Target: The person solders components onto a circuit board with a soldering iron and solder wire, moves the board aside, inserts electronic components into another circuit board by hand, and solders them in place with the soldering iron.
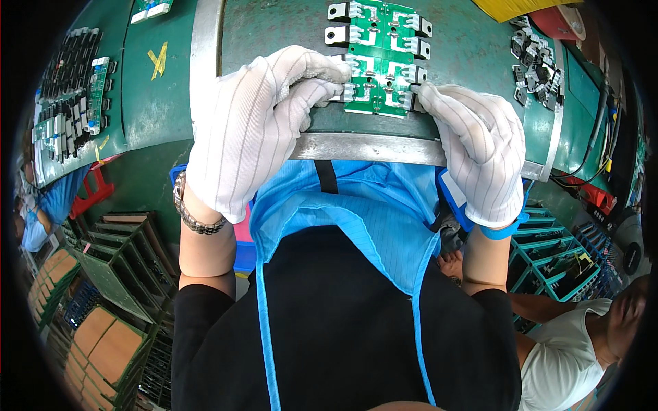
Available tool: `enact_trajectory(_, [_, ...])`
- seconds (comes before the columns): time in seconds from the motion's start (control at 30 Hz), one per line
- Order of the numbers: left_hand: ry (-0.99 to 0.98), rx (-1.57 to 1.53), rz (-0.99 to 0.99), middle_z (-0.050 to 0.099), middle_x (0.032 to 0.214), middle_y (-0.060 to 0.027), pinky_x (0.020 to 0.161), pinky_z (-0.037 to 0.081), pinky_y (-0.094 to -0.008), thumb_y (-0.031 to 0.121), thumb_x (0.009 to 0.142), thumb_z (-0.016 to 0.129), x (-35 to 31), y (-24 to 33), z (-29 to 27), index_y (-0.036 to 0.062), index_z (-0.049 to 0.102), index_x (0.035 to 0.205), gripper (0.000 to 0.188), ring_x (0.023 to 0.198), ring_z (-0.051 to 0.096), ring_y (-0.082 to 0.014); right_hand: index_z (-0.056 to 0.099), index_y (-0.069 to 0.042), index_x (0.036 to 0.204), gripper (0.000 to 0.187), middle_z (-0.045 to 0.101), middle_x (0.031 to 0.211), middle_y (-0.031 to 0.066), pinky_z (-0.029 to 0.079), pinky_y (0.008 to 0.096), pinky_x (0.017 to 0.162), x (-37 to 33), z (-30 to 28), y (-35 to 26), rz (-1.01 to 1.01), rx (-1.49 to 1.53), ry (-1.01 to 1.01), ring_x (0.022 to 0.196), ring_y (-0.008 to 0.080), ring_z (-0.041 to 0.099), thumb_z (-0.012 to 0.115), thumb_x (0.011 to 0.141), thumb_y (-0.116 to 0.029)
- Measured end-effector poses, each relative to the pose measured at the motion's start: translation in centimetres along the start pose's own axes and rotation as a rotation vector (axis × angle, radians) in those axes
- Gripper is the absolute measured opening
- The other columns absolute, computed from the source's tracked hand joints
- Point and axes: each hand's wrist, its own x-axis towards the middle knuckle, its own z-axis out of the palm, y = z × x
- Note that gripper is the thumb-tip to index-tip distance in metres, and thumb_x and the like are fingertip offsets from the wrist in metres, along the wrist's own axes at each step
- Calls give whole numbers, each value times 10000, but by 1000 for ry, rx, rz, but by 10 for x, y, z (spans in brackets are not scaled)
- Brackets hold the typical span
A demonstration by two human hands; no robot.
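Note:
A green circuit board [379, 51] lies on the workbench in front of me, with black three-legged power transistors [336, 35] sticking out along both long sides. My left hand [250, 123], in a white striped glove, is closed at the board's near left edge, thumb and forefinger pinched over a transistor there that they mostly cover. On the opposite edge, my gloved right hand [480, 144] pinches a transistor [415, 103] at the near right corner. Its fingertips hide part of that piece. Two transistors farther up the right side stand free of my fingers.
Loose transistors [534, 65] lie in a pile at the right. Populated boards [72, 89] stand on the left bench, near a yellow tape cross [157, 60]. A metal edge strip [370, 148] borders my bench. Racks [555, 253] stand low at the right, near another person [569, 356].

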Motion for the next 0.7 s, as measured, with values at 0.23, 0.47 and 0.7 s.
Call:
enact_trajectory(0.23, [-41,-66,-84,727,912,-57,642,483,-214,128,963,661,6,-4,1,0,641,1139,218,701,577,-62,682,-187,1183,473,702,1053,2,508,365,816,-1,0,1,-10,13,1,930,213,667,720,737,-36])
enact_trajectory(0.47, [-52,-68,-65,739,942,-75,643,492,-213,133,956,678,5,-6,-3,-12,631,1115,221,726,603,-64,686,-176,1173,472,703,1049,8,515,366,823,-2,2,2,-7,33,26,934,217,672,729,726,-34])
enact_trajectory(0.7, [-80,0,-5,739,938,-76,624,496,-218,133,963,669,8,-10,-3,-16,633,1106,210,708,610,-71,688,-181,1176,475,699,1069,9,514,372,827,-3,0,1,-15,5,8,955,222,666,728,727,-30])
